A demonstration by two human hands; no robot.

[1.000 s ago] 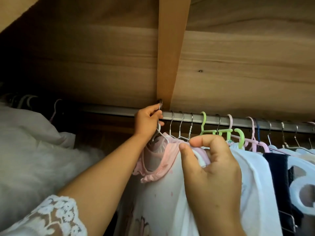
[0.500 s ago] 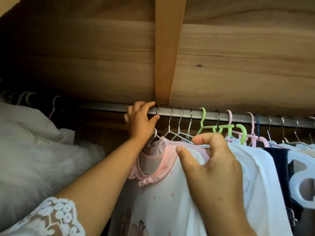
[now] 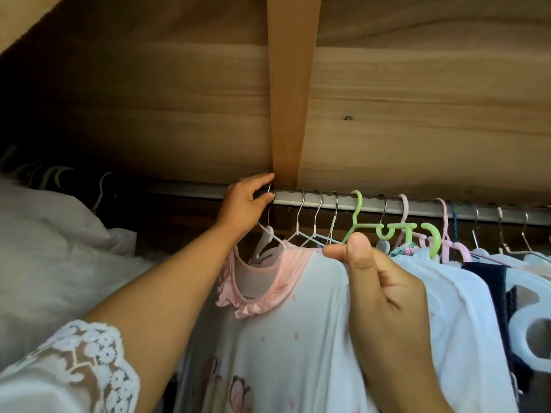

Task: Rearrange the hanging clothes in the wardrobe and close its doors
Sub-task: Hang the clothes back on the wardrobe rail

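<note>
A metal rail [image 3: 369, 202] runs across the wardrobe under a wooden shelf. My left hand [image 3: 243, 204] grips the metal hook of a white hanger [image 3: 269, 234] at the rail, just left of the wooden divider [image 3: 290, 93]. On that hanger hangs a white dress with a pink frilled collar [image 3: 268, 338]. My right hand [image 3: 378, 293] pinches the dress's shoulder between thumb and forefinger. Several more hangers, among them a green one [image 3: 396, 229], crowd the rail to the right with white and dark clothes.
A white fluffy garment [image 3: 59, 263] fills the left side, with a few hangers [image 3: 59, 174] in the dark behind it. A gap on the rail lies between that garment and my left hand. A navy garment [image 3: 495, 281] and white plastic hangers [image 3: 533, 332] hang at the far right.
My left hand has lifted the hanger hook up onto the rail and now wraps round rail and hook. My right hand stays pinching the dress shoulder, shifted slightly.
</note>
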